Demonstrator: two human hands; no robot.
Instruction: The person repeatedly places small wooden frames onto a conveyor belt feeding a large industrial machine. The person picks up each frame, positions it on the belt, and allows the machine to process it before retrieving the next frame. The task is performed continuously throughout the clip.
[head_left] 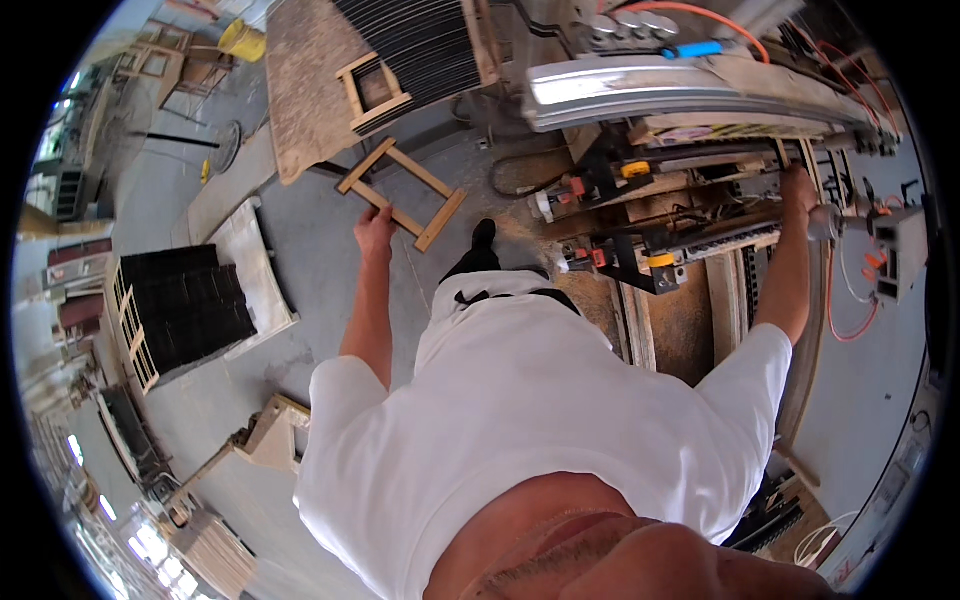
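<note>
My left hand [375, 230] is closed on one long rail of a light wooden frame [408, 222], holding it out over the floor beside a work table. The frame has two long rails and two crosspieces, with an open middle. My right arm reaches far out to the machine [670, 215] on the right. There my right hand [797, 188] is closed beside pale wooden strips [810, 163]; its fingertips and whatever they grip are hidden.
The work table [310, 90] bears another small wooden frame [372, 92] and a dark ribbed stack [415, 55]. A silver metal beam [650, 92] spans the machine. Dark stacked panels [185, 305] stand at left. A yellow bucket [242, 41] is farther back. Sawdust lies by the machine.
</note>
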